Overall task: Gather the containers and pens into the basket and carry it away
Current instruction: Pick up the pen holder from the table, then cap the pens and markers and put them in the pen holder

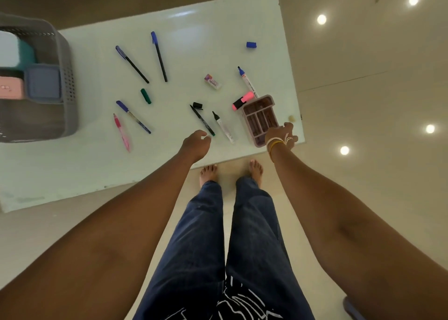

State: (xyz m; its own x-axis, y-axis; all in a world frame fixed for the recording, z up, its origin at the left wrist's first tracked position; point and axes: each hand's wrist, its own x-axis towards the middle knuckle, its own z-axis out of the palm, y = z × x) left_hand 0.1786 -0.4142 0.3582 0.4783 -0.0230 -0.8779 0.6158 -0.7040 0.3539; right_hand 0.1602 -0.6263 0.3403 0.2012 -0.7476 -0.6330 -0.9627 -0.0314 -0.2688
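You stood at the near edge of the pale, glossy white table [184, 28], with the grey perforated plastic basket [65, 60] at its far left end, already holding a blue square-lidded container [43, 83], a pink one [11, 88] and a teal-and-white one [17, 49]. The basket's left side ran out of frame, so you could not count everything inside.

Your right hand [282, 135] gripped the near end of the mauve divided plastic organiser tray [260, 119], fingers curled over its rim; the grip itself sat mostly behind the wrist and bangles. To do this well, I judge you wanted a firm hold and a level lift, clearing the pink highlighter [242, 100] touching its far corner.

Your left hand [197, 141] hovered with fingers loosely curled, holding nothing, just beside the tip of the thin black pen [202, 120]. Take that next, then the white marker [224, 127].

The loose black cap [197, 105] and blue cap [251, 44] were small; their owners were unclear.
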